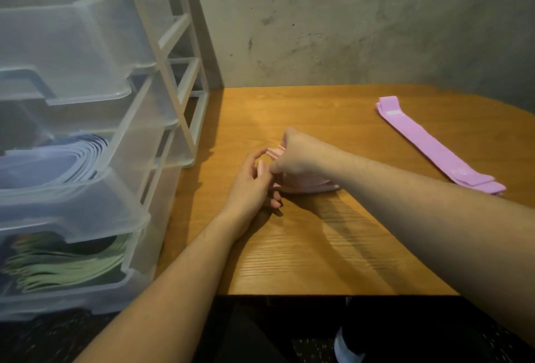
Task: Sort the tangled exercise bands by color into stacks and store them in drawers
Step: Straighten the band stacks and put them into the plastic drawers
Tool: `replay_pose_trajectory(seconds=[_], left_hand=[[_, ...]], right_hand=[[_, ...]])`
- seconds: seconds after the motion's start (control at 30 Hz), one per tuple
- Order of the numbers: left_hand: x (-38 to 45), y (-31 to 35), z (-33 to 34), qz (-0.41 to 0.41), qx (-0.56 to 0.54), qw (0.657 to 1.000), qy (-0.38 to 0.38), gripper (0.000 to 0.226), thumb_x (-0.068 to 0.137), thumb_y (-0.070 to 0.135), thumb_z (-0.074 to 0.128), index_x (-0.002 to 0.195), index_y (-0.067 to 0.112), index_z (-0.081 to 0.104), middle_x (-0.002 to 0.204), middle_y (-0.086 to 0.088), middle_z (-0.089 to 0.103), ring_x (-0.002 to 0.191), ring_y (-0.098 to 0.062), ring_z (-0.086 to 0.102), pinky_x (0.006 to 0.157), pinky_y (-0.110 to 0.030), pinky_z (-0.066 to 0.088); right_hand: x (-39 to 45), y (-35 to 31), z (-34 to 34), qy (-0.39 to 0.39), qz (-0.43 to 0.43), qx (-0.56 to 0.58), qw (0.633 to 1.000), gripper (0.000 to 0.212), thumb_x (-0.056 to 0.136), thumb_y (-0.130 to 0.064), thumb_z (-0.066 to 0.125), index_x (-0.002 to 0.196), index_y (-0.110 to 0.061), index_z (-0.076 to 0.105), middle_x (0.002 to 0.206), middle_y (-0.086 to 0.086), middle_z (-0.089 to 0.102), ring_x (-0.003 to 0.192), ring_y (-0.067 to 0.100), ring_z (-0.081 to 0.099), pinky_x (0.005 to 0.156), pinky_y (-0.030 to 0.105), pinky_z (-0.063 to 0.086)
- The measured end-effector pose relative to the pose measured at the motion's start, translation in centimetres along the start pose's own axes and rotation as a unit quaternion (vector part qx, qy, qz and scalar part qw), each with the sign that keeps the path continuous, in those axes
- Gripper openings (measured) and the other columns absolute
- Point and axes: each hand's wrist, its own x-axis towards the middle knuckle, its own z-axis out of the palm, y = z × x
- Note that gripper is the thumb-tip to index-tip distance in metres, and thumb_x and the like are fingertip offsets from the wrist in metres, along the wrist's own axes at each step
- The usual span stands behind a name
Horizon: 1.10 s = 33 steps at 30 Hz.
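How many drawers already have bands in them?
2. One pulled-out drawer holds blue bands; the drawer below it holds green bands. The upper drawers look empty, though their backs are hard to see.

— Where could a hand get through here?

— The wooden surface (304, 261) lies bare along its near edge and across the back by the wall (347, 44). On the left the clear drawer unit (162, 96) stands right against the surface's edge, so that side is blocked.

— And the drawers themselves?

— Several jut out, open at the top. One holds blue bands (58, 160), the one below green bands (66, 267); each overhangs the one under it.

— The middle?

— Both forearms cross there, and the pink bands (307, 183) sit under the hands.

— The right side?

— The purple bands (434, 145) lie slantwise, well apart from the pink ones, with bare wood between.
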Motion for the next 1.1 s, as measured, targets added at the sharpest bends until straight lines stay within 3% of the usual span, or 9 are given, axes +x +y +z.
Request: replay_pose_trajectory(seconds=[0.17,0.33,0.43,0.57,0.67,0.8,0.87,0.97,1.1], left_hand=[[0.1,0.6,0.3,-0.040,-0.023,0.999,0.009,0.032,0.105,0.021,0.043,0.135,0.030,0.052,0.095,-0.016,0.067,0.057,-0.018,0.061,0.048,-0.026,0.054],[0.3,0.6,0.3,-0.055,-0.027,0.998,0.027,0.039,0.106,0.047,0.036,0.128,0.020,0.054,0.115,-0.017,0.065,0.067,-0.019,0.062,0.052,-0.030,0.055],[0.2,0.6,0.5,-0.054,-0.019,0.998,0.027,0.033,0.099,0.043,0.057,0.120,0.018,0.052,0.113,-0.014,0.064,0.068,-0.022,0.061,0.058,-0.035,0.059],[0.2,0.5,0.8,-0.046,0.011,0.998,0.046,0.027,0.098,0.033,0.060,0.117,0.018,0.051,0.113,-0.020,0.063,0.062,-0.019,0.061,0.057,-0.036,0.059],[0.1,0.4,1.0,-0.029,0.036,0.997,0.059,0.023,0.100,0.024,0.052,0.121,0.016,0.049,0.112,-0.024,0.064,0.063,-0.023,0.059,0.058,-0.038,0.058],[-0.3,0.1,0.8,-0.009,0.044,0.998,0.052,0.028,0.101,0.018,0.048,0.129,0.024,0.043,0.109,-0.018,0.064,0.063,-0.022,0.061,0.057,-0.035,0.059],[-0.6,0.1,0.7,0.012,0.056,0.997,0.045,0.037,0.102,0.017,0.046,0.135,0.035,0.041,0.112,-0.010,0.061,0.065,-0.024,0.063,0.061,-0.039,0.060],[-1.1,0.3,0.9,0.039,0.077,0.996,0.030,0.045,0.105,0.019,0.042,0.141,0.046,0.040,0.108,0.009,0.052,0.069,-0.028,0.064,0.069,-0.045,0.060],[-1.7,0.4,0.6,0.058,0.094,0.994,-0.005,0.041,0.105,0.016,0.045,0.133,0.045,0.048,0.114,0.021,0.044,0.086,-0.023,0.067,0.069,-0.034,0.062]], right_hand=[[-0.3,0.0,0.3,0.015,-0.009,-0.028,0.999,0.073,0.080,-0.048,0.076,0.133,-0.010,0.045,0.118,0.011,0.061,0.106,0.029,0.058,0.081,0.035,0.047],[-1.7,-0.1,-0.7,-0.035,-0.054,0.013,0.998,0.038,0.084,-0.047,0.065,0.097,-0.013,0.074,0.086,0.004,0.073,0.079,0.020,0.065,0.065,0.027,0.049],[-2.4,0.8,-1.7,-0.025,-0.065,0.098,0.993,0.028,0.096,-0.033,0.055,0.106,-0.016,0.076,0.097,0.004,0.074,0.069,0.012,0.062,0.058,0.021,0.049],[-2.4,2.4,-2.1,-0.060,-0.070,0.149,0.985,0.027,0.096,-0.015,0.055,0.113,-0.028,0.070,0.069,-0.010,0.071,0.064,0.009,0.062,0.058,0.021,0.051],[-2.1,3.7,-2.1,-0.049,-0.099,0.194,0.975,0.035,0.092,-0.009,0.054,0.119,-0.029,0.064,0.086,-0.007,0.076,0.072,0.013,0.065,0.062,0.026,0.054],[-1.4,6.7,-1.9,0.056,-0.158,0.080,0.983,0.046,0.089,-0.029,0.067,0.133,-0.036,0.056,0.120,-0.007,0.063,0.108,0.016,0.057,0.084,0.025,0.048],[-1.2,8.8,-1.9,0.015,-0.163,0.065,0.984,0.063,0.086,-0.032,0.074,0.143,-0.034,0.047,0.137,-0.010,0.052,0.121,0.008,0.046,0.093,0.016,0.037],[-1.4,11.6,-1.7,-0.066,-0.162,0.046,0.983,0.091,0.081,-0.024,0.082,0.155,-0.026,0.029,0.139,-0.012,0.041,0.122,0.001,0.040,0.084,-0.006,0.028],[-1.7,12.9,-1.0,0.031,-0.203,-0.017,0.978,0.079,0.080,-0.020,0.080,0.149,-0.025,0.041,0.144,-0.006,0.048,0.118,0.003,0.045,0.095,0.010,0.031]])
